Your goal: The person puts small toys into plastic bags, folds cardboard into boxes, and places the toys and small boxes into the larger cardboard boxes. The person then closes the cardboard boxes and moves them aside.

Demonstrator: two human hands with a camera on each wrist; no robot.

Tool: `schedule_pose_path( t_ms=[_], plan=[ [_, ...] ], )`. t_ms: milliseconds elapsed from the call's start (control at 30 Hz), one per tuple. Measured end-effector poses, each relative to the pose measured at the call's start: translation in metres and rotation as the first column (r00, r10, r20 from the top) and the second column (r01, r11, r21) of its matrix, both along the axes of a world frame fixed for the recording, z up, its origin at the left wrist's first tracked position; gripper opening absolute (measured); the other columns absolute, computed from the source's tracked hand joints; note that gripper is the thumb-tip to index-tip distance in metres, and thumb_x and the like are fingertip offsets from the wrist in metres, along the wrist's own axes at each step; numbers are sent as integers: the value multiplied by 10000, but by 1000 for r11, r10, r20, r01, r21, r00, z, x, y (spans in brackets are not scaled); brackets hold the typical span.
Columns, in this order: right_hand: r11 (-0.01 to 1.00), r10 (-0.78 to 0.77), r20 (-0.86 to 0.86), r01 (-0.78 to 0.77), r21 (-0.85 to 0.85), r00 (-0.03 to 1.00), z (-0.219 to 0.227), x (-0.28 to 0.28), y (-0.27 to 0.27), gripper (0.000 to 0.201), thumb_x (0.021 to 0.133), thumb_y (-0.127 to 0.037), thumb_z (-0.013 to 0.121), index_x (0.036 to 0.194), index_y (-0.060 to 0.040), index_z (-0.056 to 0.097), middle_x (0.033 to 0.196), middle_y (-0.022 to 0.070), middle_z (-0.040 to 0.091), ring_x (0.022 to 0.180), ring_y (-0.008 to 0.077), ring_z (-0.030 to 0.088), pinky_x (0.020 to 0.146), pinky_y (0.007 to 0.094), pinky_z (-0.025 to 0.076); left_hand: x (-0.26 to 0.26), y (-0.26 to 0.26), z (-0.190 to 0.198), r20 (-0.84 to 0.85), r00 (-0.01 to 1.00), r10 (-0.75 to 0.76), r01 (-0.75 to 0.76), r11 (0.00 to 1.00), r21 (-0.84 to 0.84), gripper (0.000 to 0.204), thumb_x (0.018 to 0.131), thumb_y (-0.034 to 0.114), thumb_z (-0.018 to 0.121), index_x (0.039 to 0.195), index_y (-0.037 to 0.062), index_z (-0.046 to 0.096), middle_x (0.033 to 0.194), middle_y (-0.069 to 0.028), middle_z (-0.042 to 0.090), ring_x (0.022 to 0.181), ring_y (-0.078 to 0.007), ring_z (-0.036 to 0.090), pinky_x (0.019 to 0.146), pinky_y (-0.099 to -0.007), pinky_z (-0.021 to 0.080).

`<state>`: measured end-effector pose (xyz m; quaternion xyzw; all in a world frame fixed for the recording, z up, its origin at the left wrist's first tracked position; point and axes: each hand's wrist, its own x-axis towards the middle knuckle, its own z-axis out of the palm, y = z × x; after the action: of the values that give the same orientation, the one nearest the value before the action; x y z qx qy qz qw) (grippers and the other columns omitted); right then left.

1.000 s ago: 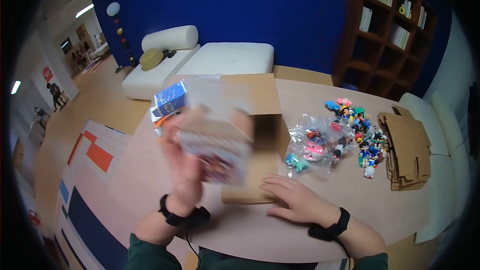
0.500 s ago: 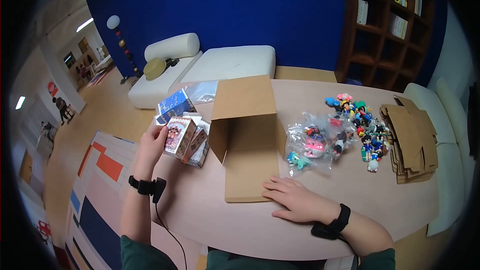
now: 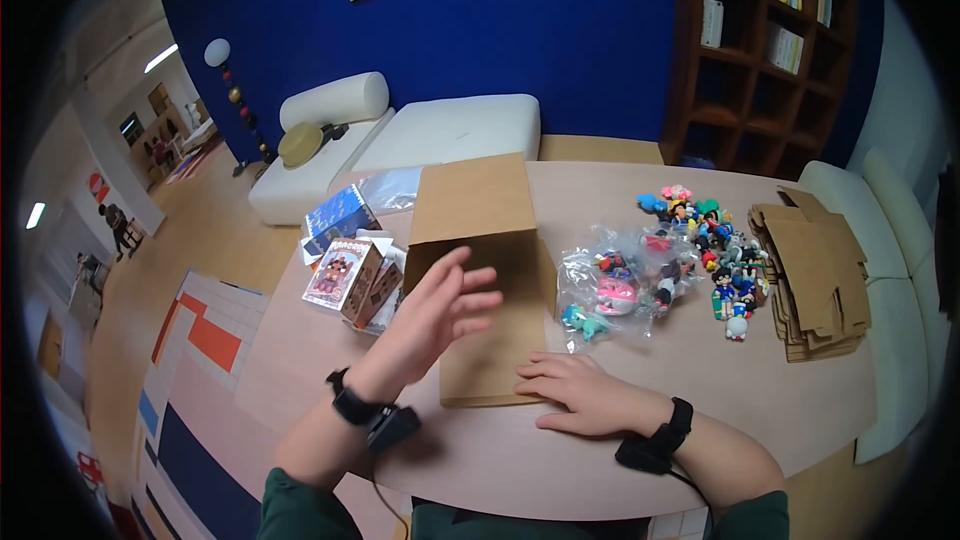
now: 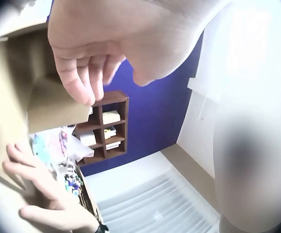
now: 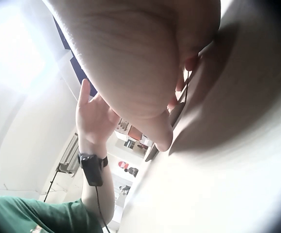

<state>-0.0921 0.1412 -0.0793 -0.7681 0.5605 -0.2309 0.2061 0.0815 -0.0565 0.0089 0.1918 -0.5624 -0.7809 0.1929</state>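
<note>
An open cardboard box (image 3: 480,198) lies on its side on the table, its opening and a long flap toward me. My left hand (image 3: 430,325) is in the air in front of the opening, holding nothing, fingers loosely extended. My right hand (image 3: 590,395) rests palm down at the box's front flap (image 3: 485,380), fingertips on its right edge. Left of the box, a small figure box (image 3: 343,273) with a printed character leans on other small boxes, beside a blue patterned box (image 3: 338,218). In the left wrist view, the left fingers (image 4: 84,82) hang over the cardboard.
A clear plastic bag of toy figures (image 3: 625,285) lies right of the box, with loose figures (image 3: 735,285) beyond it. Flattened cardboard (image 3: 815,275) is stacked at the table's right end. Clear plastic (image 3: 393,188) lies behind the small boxes.
My left hand carried the printed figure box left, set it among the small boxes and let go, then came back toward the cardboard box. My right hand stayed at the flap.
</note>
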Motion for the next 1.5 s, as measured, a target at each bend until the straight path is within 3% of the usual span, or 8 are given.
schedule_pose_path(
  t_ms=[233, 433, 633, 900, 967, 1067, 1367, 1500],
  plan=[
    [999, 7, -8, -8, -39, 1000, -6, 2, 3, 568, 903, -300, 689, 1396, -69, 530, 1541, 165, 413, 1481, 366, 305, 1169, 511, 300, -80, -68, -9, -304, 929, 211, -28, 859, 511, 382, 987, 120, 550, 1351, 25, 483, 1309, -137, 597, 1196, -305, 601, 1015, -440, 517],
    [999, -5, -68, 2, -44, 998, -2, 2, 5, 569, 891, -284, 704, 1384, -62, 529, 1496, 191, 436, 1448, 386, 348, 1137, 500, 370, -63, -22, 12, -485, 828, -281, 422, 882, 211, 543, 825, 29, 614, 1362, 44, 532, 1336, -107, 600, 1203, -310, 597, 1036, -509, 445],
    [955, 48, 191, -101, 278, 980, 58, 11, 16, 473, 950, -280, 645, 1363, -74, 544, 1145, 149, 651, 1059, 345, 637, 909, 452, 514, -50, -44, -63, -436, 891, -125, 222, 959, 179, 396, 974, 170, 630, 1344, 45, 560, 1305, -98, 619, 1204, -250, 593, 1015, -425, 504],
    [949, 172, 353, -59, -308, 920, 104, 8, 18, 337, 903, -116, 703, 1227, -40, 651, 1114, 120, 687, 1013, 332, 652, 888, 405, 530, -43, -46, -92, -314, 948, -45, 157, 927, 340, 373, 1034, 220, 570, 1331, -5, 554, 1246, -126, 644, 1026, -222, 680, 828, -358, 609],
    [737, -225, 64, 213, -642, 972, 115, 3, 15, 389, 847, -67, 726, 1222, -23, 633, 1116, 119, 659, 1015, 343, 626, 901, 428, 514, -46, -45, -94, -169, 976, -139, 180, 949, 258, 378, 1032, 225, 574, 1323, -15, 555, 1234, -130, 648, 1023, -210, 679, 833, -363, 608],
    [692, -553, -18, 448, -566, 833, 114, -1, 9, 463, 831, -86, 737, 1267, 0, 610, 1221, 159, 607, 1088, 362, 579, 950, 441, 482, -53, -41, -97, -192, 963, -190, 243, 921, 304, 438, 1015, 268, 611, 1363, 15, 528, 1302, -113, 614, 1128, -204, 630, 931, -378, 556],
    [817, -526, -99, 471, -333, 844, 100, -21, 9, 659, 789, -178, 797, 1355, 4, 514, 1303, 188, 555, 1157, 365, 495, 1023, 442, 409, -55, -45, -101, -158, 954, -253, 267, 961, 73, 543, 999, 343, 638, 1430, 59, 470, 1391, -80, 559, 1237, -183, 558, 1027, -378, 484],
    [746, -461, 407, 593, -303, 788, 104, -28, 14, 379, 775, -226, 826, 1034, -62, 603, 1281, 136, 609, 1170, 380, 517, 1039, 441, 398, -59, -46, -110, -225, 961, -161, 209, 956, 208, 521, 1012, 345, 614, 1421, 49, 485, 1385, -90, 568, 1229, -191, 575, 1022, -390, 495]
  ],
)
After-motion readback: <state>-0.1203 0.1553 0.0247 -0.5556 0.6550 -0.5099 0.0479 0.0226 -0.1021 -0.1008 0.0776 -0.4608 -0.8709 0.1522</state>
